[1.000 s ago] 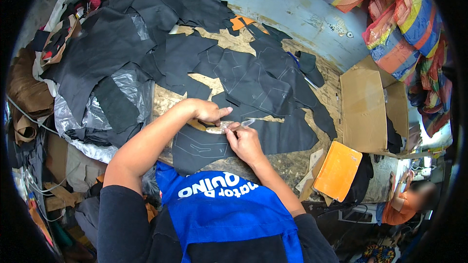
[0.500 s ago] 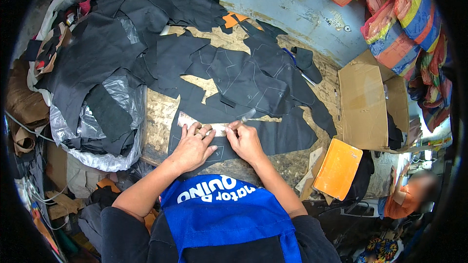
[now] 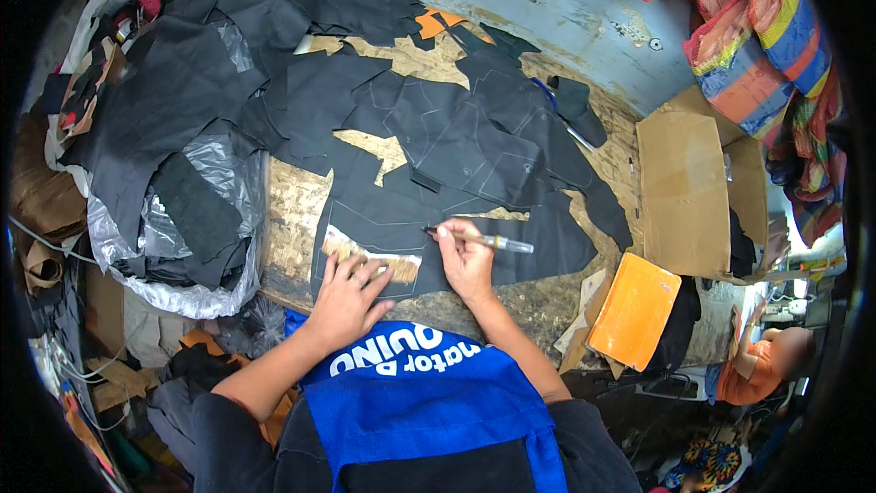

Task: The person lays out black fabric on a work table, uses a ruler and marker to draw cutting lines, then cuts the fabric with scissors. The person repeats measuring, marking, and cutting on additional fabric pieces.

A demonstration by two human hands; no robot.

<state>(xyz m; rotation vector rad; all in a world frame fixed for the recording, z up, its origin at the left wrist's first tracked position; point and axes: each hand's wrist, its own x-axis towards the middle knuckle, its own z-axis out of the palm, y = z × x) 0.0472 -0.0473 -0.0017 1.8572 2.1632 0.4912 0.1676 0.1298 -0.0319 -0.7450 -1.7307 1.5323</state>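
Note:
My left hand lies with fingers spread on a pale, brownish pattern piece, pressing it onto a black sheet of leather-like material. A clear-barrelled pen is gripped in my right hand, its dark tip close to the sheet, just right of the pattern piece. Thin pale outlines run across the black sheet above the piece and on neighbouring black pieces.
Black offcuts heap at the far left, beside a plastic-lined bag. Scissors with blue handles lie at the right, near a cardboard box and an orange book. A person in orange is at the far right.
The pattern piece has shifted toward me with my left hand, baring a pale outline above it. In my right hand the pen now points left, tip near the sheet.

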